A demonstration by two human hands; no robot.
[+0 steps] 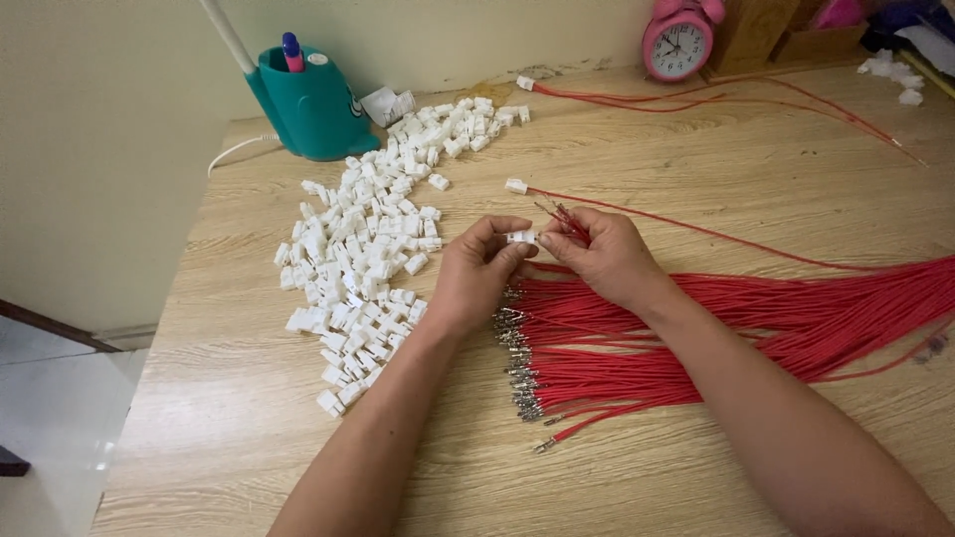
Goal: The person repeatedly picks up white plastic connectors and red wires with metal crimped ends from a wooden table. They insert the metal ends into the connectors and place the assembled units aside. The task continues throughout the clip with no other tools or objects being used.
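Where the two hands meet above the wooden table (pixel 637 467), seen from the head camera: left hand (pixel 477 268) with fingers curled in, thumb and forefinger pinching a small white plastic connector (pixel 521 237) at its tip. Right hand (pixel 602 254) also curled, fingertips closed on the metal-tipped ends of a few red wires (pixel 565 219), held just beside the connector, nearly touching it; whether any tip sits inside the housing, impossible to tell. Under and to the right of both hands, a thick bundle of red wires (pixel 756 318) lying flat on the table, crimped metal ends fanned out below the left wrist. To the left, a loose heap of white connectors (pixel 368 239), spread from near the left forearm up toward a teal desk holder (pixel 308 104) by the wall. Further back, two wires already fitted with connectors (pixel 515 185), a pink alarm clock (pixel 678 42), and a few more white pieces at the far right corner.
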